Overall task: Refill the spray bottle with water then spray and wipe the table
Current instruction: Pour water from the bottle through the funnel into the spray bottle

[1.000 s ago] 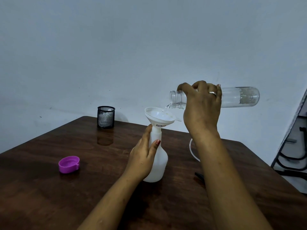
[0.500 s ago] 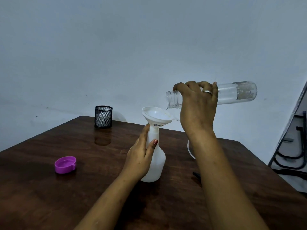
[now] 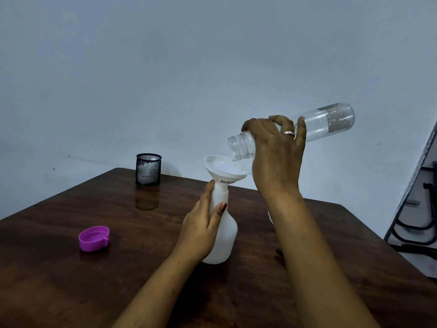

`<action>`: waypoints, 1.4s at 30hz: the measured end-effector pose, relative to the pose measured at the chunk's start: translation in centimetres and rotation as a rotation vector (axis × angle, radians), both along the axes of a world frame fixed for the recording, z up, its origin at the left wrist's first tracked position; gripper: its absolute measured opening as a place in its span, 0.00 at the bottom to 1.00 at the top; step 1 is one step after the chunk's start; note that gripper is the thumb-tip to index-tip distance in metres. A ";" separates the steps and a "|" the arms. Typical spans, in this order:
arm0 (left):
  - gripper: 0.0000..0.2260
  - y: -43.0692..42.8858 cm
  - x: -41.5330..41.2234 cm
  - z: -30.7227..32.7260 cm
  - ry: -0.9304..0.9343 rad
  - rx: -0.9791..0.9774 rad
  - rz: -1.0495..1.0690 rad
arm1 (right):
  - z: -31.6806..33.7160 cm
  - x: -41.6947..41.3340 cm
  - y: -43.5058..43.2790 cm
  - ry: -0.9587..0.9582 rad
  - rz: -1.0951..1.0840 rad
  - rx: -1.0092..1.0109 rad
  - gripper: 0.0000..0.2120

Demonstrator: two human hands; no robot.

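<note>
A white spray bottle [image 3: 226, 235] without its head stands upright on the dark wooden table [image 3: 99, 287]. A white funnel [image 3: 224, 170] sits in its neck. My left hand [image 3: 201, 229] grips the bottle's neck and shoulder. My right hand [image 3: 275, 157] holds a clear plastic water bottle [image 3: 326, 123], tilted mouth-down over the funnel's right rim, its base raised to the right. The clear bottle looks nearly empty. Little of the water stream can be seen.
A purple cap [image 3: 94, 238] lies open side up on the table's left. A black mesh cup [image 3: 148, 169] stands at the far edge by the grey wall. A dark item [image 3: 280, 252] shows partly behind my right forearm. Black metal framing [image 3: 416, 223] stands off the table's right.
My right hand has raised the clear bottle's base, so it tilts more steeply toward the funnel. My left hand has kept its hold on the spray bottle.
</note>
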State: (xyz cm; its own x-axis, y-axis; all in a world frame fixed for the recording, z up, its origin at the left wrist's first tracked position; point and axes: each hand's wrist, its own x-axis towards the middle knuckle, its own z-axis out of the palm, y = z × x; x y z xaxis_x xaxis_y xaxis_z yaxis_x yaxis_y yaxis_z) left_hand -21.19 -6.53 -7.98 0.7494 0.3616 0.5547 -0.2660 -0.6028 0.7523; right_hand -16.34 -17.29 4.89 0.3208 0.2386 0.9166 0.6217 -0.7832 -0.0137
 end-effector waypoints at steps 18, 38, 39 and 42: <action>0.24 0.2 0.0 -0.1 -0.007 0.007 -0.010 | -0.2 -0.1 0.4 -0.129 0.069 -0.069 0.16; 0.24 0.2 0.1 -0.3 -0.021 0.011 -0.007 | 1.2 -1.4 -1.0 0.026 0.039 -0.233 0.24; 0.24 0.3 0.2 -0.3 -0.019 0.011 -0.006 | 1.4 -1.6 -1.1 0.071 0.015 -0.271 0.25; 0.25 0.3 0.3 -0.4 -0.011 0.020 -0.003 | 1.4 -2.2 -1.3 0.230 -0.048 -0.360 0.31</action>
